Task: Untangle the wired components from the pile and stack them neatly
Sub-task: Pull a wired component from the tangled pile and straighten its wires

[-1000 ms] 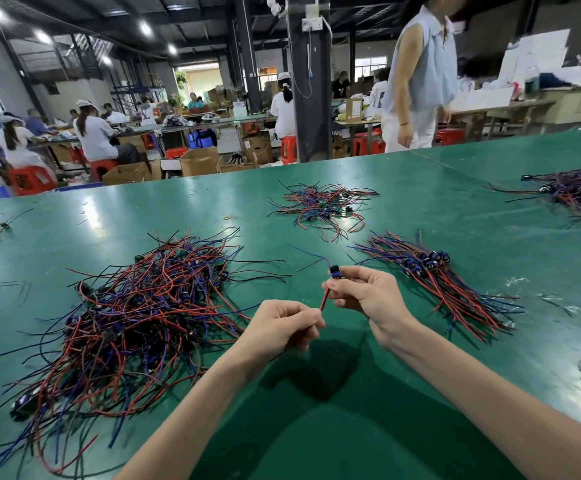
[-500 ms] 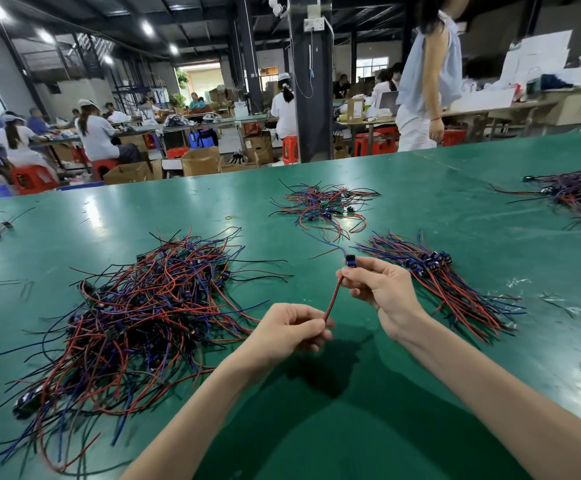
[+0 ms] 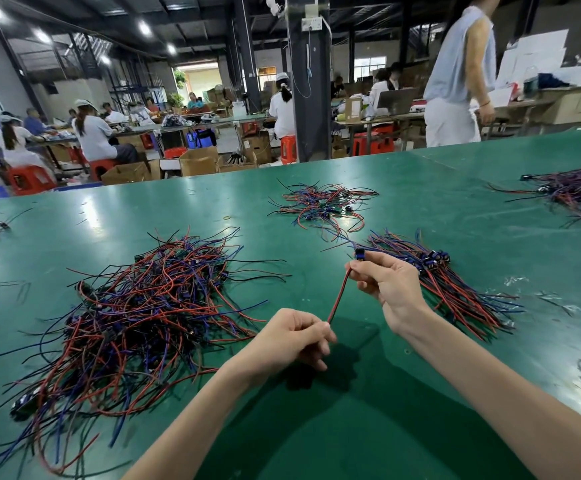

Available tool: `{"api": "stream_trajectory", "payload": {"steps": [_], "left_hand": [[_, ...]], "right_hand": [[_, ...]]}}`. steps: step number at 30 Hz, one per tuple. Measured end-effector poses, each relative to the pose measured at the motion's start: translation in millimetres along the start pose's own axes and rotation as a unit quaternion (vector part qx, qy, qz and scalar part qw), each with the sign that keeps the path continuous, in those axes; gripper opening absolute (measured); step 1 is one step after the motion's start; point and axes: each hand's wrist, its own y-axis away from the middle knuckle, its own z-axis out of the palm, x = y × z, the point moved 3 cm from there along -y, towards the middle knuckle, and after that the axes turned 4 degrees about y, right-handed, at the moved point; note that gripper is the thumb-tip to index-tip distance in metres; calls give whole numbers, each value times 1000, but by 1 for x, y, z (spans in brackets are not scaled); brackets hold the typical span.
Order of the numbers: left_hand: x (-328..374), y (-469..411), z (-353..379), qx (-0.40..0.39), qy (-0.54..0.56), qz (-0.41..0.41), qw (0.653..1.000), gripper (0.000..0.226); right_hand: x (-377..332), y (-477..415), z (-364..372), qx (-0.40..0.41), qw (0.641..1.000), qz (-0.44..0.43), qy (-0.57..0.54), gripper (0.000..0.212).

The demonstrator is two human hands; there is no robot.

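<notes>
One wired component (image 3: 339, 295) stretches between pinching fingers of the left hand (image 3: 291, 337) and the right hand (image 3: 391, 287).

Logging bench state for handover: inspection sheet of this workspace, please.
Surface: green table, glossy; wire scraps at right.
Job's things: tangled pile left; aligned stack right; one wired component stretched between both hands.
Clutter: loose wire piles far centre, far right, far left.
Grips: left hand pinches wire end; right hand pinches connector end.
Cables: white cord hangs on pillar.
Surroundings: workshop; seated workers; standing person beyond table.
</notes>
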Motion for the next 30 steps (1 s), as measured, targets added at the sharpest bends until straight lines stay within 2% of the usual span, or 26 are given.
{"api": "stream_trajectory", "payload": {"steps": [4,9,13,16,21,24,30], "left_hand": [[8,3,6,-13,3,50,999,23],[17,6,0,32,10,142,989,23],[24,9,3,105,-110,247,957,23],[27,11,3,107,-142,288,941,28],[24,12,12,49,-139,278,949,28],[20,8,12,45,-130,231,963,34],[13,5,9,51,-68,159,984,28]], "right_hand": [[0,-5,-7,28,1000,10,2,18],[6,-4,-4,10,999,31,6,17],[9,-4,-2,-10,999,52,-2,17],[11,-3,1,-32,997,67,3,18],[15,1,6,-74,993,81,34,16],[15,1,6,-70,994,72,33,15],[11,4,9,-79,995,44,30,15]]}}
